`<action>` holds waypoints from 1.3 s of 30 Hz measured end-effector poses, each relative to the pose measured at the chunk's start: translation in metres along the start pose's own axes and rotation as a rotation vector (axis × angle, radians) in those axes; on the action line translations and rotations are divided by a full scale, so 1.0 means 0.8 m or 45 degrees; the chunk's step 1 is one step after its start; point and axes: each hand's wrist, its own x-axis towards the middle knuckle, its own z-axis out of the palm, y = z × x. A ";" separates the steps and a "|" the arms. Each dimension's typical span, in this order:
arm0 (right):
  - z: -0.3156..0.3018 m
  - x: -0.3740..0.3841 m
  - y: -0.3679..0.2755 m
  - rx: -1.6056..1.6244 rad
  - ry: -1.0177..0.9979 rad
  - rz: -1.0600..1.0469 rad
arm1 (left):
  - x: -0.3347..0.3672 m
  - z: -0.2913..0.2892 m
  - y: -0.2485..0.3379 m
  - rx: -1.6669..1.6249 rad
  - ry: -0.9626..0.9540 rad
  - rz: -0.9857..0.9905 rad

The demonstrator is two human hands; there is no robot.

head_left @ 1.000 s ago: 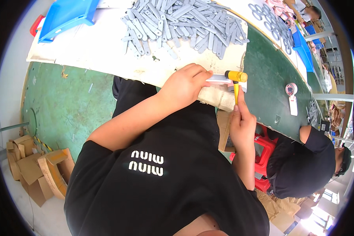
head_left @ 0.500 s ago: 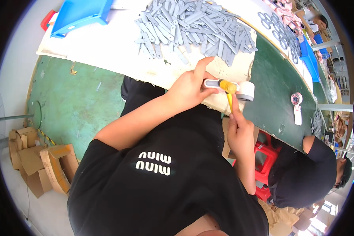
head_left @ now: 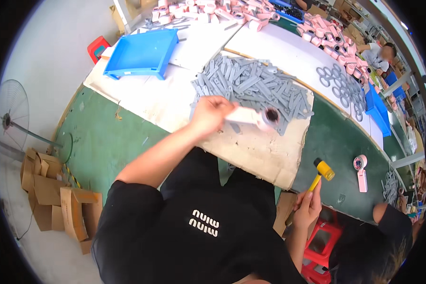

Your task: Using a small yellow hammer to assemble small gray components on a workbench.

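My left hand (head_left: 212,113) is closed around the handle end of a pale pink handheld fan body (head_left: 246,115), slightly smeared by motion. Its round head with a dark opening points right, over the near edge of a heap of grey plastic strips (head_left: 253,85). My right hand (head_left: 308,204) grips the yellow handle of a small mallet (head_left: 324,169), off the right side of the cardboard-covered worktop (head_left: 265,154). The mallet's head, yellow with one black end, is raised and apart from the fan body.
A blue tray (head_left: 142,51) stands at the back left. Pink fan bodies (head_left: 329,35) and grey rings (head_left: 340,86) lie on the far tables. Another pink fan body (head_left: 360,174) rests on the green surface at right. A co-worker (head_left: 371,241) sits close on my right, beside red stools (head_left: 323,241).
My left hand has lifted the fan body away and left toward the strips, its head now turned up. My right hand has drawn the mallet off it, right and nearer me. The view has shifted.
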 end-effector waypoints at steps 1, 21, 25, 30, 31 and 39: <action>-0.004 -0.007 0.005 -0.004 0.047 0.060 | 0.016 -0.010 0.034 -0.126 0.002 -0.290; -0.080 0.014 0.028 -0.559 0.354 -0.200 | 0.109 0.063 0.071 0.492 -0.596 0.594; -0.177 0.093 -0.013 -1.359 0.615 0.049 | -0.036 0.042 0.100 0.768 -0.937 1.047; -0.330 0.177 0.061 -1.666 0.634 0.061 | -0.076 0.014 0.066 0.616 -0.892 0.789; -0.314 0.186 0.043 -1.443 0.583 0.256 | -0.081 0.006 0.058 0.638 -0.804 0.802; -0.143 0.128 -0.038 -0.304 0.464 0.280 | -0.079 -0.013 0.027 0.972 -0.288 0.687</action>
